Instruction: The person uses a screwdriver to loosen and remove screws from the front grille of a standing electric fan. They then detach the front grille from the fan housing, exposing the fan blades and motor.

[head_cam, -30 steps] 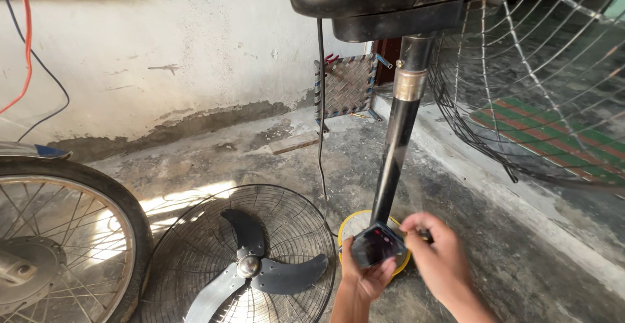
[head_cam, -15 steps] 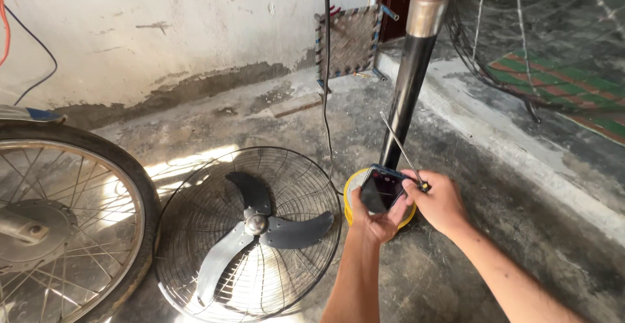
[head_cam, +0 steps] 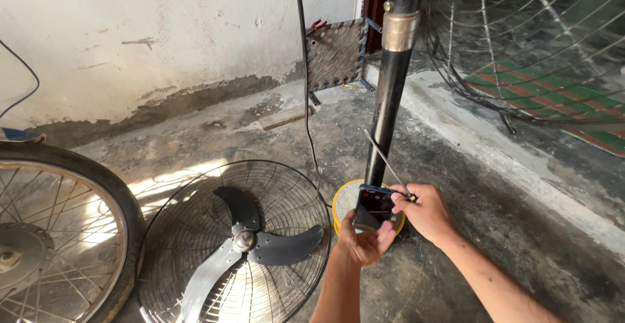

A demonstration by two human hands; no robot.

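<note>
1. Left hand (head_cam: 360,240) is cupped around a dark phone (head_cam: 374,207), fingers curled up its sides and thumb along the left edge, so it's got a proper grip, screen facing up.
2. Right hand (head_cam: 424,212) is mostly closed. It's pinching a thin screwdriver (head_cam: 385,161) by the handle end, with the shaft sticking up and to the left, and its fingertips are right at the phone's right edge.
3. Phone sits low in front of the black fan pole (head_cam: 389,95), right over the yellow-rimmed round base (head_cam: 341,201) on the concrete floor (head_cam: 456,186).
4. Just left of the hands, a fan grille (head_cam: 195,219) lies flat on the floor with the three-blade fan (head_cam: 244,242) resting in it.
5. Far left there's a spoked wheel (head_cam: 58,232) with its tyre.
6. Top right, a big wire guard (head_cam: 521,43) hangs off the pole, and a woven stool (head_cam: 335,53) leans on the wall behind.
</note>
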